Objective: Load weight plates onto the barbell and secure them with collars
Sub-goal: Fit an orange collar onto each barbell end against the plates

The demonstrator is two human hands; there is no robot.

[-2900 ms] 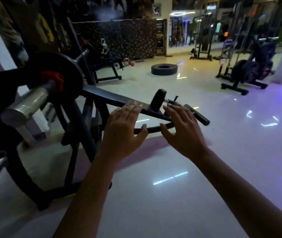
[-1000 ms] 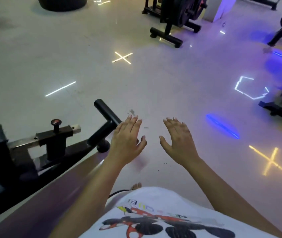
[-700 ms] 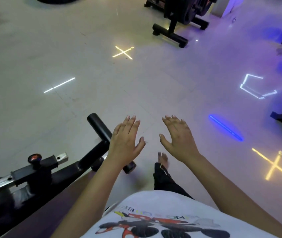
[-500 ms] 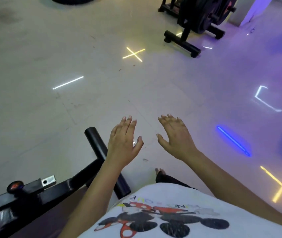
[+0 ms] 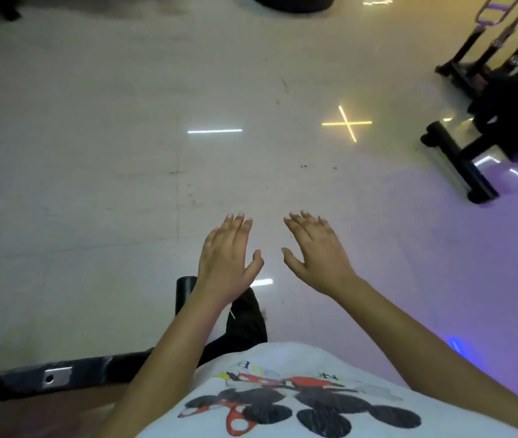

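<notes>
My left hand [image 5: 226,260] and my right hand [image 5: 317,253] hover side by side over the pale gym floor, fingers straight and spread, holding nothing. No barbell and no collar is in view. A dark stand with what looks like stacked weight plates [image 5: 515,120] sits at the right edge, far from both hands. Below my left forearm lies the black frame of a machine [image 5: 93,371] with a black padded handle [image 5: 185,292].
A black tyre [image 5: 292,1] lies on the floor at the top edge. A chrome and black rack [image 5: 491,45] stands at the upper right. Coloured light reflections dot the floor [image 5: 125,184]. My white printed shirt [image 5: 298,396] fills the bottom.
The view has swung from the loaded barbell sleeve and machine down to the floor, then rightward. The machine frame has slid to the lower left. Both hands stay spread and hold nothing.
</notes>
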